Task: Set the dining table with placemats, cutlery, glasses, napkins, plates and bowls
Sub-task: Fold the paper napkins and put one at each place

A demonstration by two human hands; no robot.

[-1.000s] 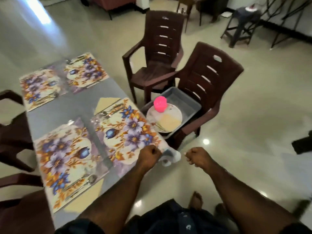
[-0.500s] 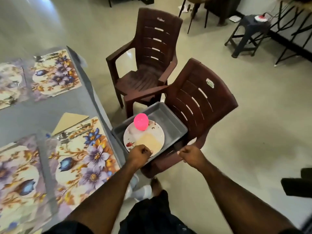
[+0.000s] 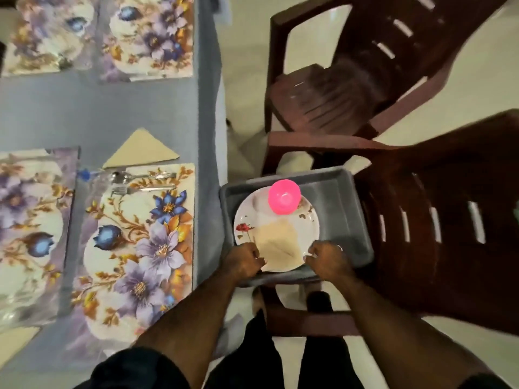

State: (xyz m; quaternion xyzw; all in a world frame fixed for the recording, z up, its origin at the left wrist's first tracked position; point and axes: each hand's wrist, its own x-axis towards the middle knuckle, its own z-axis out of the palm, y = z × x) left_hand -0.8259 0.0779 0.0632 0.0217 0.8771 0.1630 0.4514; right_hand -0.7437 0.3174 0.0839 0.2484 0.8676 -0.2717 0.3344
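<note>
Dim indoor light, motion blur, fisheye-bent edges

A person wore a dark short-sleeved top (image 3: 140, 369) and dark trousers (image 3: 269, 357). Both forearms were bare to the wrists, and the left hand (image 3: 243, 261) and right hand (image 3: 327, 259) carried no gloves.

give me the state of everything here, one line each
plate: in the grey bin, gripped at its near rim by both hands
pink bowl: upright on the plate
napkin: flat on the plate
grey bin: on a chair seat
left hand: fingers curled on plate rim
right hand: fingers curled on plate rim
</note>
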